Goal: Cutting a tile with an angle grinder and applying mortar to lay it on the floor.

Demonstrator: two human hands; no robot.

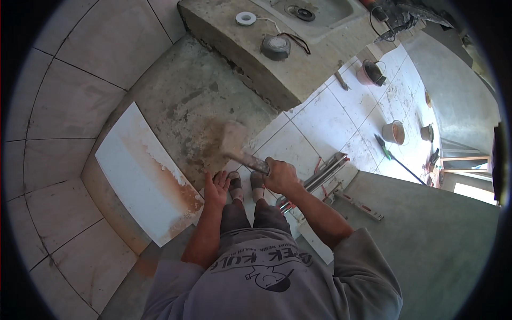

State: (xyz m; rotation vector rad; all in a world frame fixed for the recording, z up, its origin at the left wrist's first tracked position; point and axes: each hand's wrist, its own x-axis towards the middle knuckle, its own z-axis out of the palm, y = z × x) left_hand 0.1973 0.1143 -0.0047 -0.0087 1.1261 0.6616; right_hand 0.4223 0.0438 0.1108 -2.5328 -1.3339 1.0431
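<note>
My right hand (280,175) is wrapped round the handle of a mallet (234,140). Its dusty, blocky head points away from me, above the rough concrete floor patch (197,101), and looks slightly blurred. My left hand (217,188) is empty, palm turned up with the fingers stretched out. Beside that hand, to the left, a large white tile (141,170) stands tilted near the tiled wall, smeared with orange-brown dust along its right side. Both hands are above my sandalled feet (234,184).
A concrete counter (250,58) with a sink basin carries a tape measure (276,47) and a white tape roll (246,18). To the right are a metal tile cutter (325,173), a spirit level (360,205), buckets (393,132) and a green broom (385,149) on white floor tiles.
</note>
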